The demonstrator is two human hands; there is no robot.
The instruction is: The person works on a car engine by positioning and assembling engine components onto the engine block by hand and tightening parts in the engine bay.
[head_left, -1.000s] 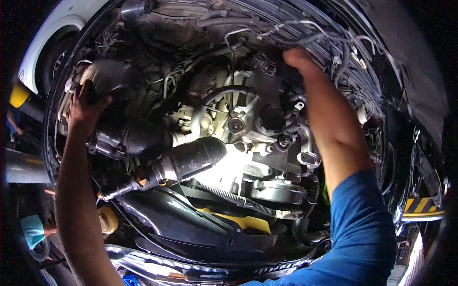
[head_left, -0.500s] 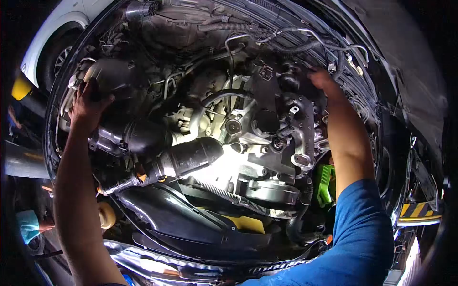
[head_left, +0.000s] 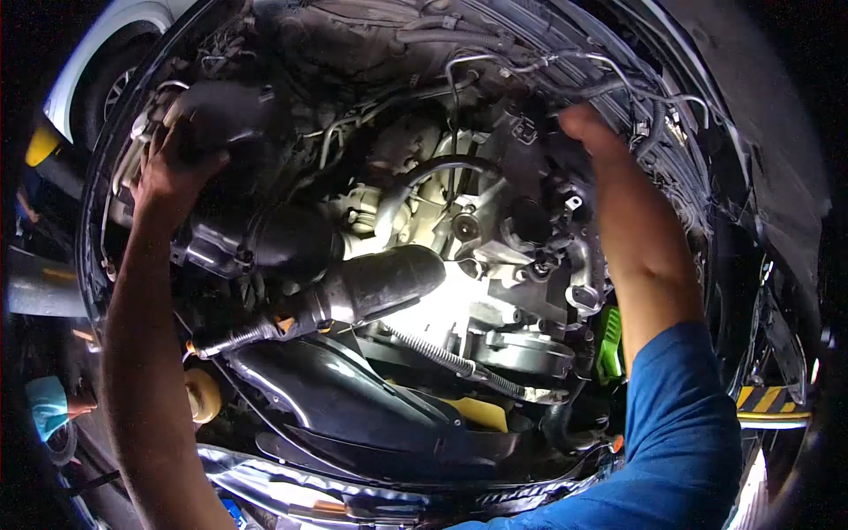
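My left hand (head_left: pixel 170 177) lies with thumb and fingers apart against a dark rounded housing (head_left: pixel 231 108) at the upper left of the engine bay. Over at the engine's far right, my right hand (head_left: pixel 586 129) reaches in beside the black engine cover (head_left: pixel 517 155); its fingertips are in shadow and partly hidden. Below my left hand sits a black air filter box (head_left: pixel 216 243). A thick black intake hose (head_left: pixel 380 287) runs from the left, its wide end loose over the brightly lit middle.
A bright green object (head_left: pixel 609 344) stands beside my right forearm. A corrugated hose (head_left: pixel 437 356) crosses the front of the engine. Metal pipes (head_left: pixel 609 60) run along the back. Another person's hand (head_left: pixel 79 405) shows at the lower left, near a teal cloth (head_left: pixel 46 406).
The view has shifted, so the engine appears farther right. Relative to the engine, my right hand has moved left, toward the engine cover. My left hand stays on the housing.
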